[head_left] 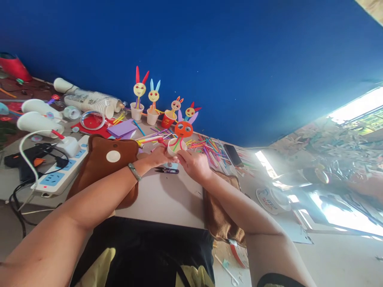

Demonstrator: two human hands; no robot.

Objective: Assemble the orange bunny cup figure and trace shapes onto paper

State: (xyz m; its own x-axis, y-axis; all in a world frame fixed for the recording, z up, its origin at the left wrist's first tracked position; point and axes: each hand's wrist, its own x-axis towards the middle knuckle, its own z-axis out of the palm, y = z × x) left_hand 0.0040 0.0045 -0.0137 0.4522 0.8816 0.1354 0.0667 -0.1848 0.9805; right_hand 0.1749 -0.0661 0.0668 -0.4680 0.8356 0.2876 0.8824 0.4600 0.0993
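Both my hands meet over a small white paper cup (pixel 176 146) on the grey table. My left hand (pixel 158 155) grips the cup's left side with closed fingers; a green bracelet sits on that wrist. My right hand (pixel 194 162) pinches the cup's right rim. An orange paper face (pixel 183 129) with purple ears stands up from the cup on coloured sticks. Small black snips (pixel 166 170) lie on the table just below my hands.
Several finished bunny cups (pixel 137 110) line the blue wall. Loose coloured sticks (pixel 209 148) and a dark phone (pixel 233 155) lie to the right. On the left are a brown bear-shaped pad (pixel 104 159), a power strip (pixel 61 171), a glue gun (pixel 25 158) and stacked cups (pixel 89 104).
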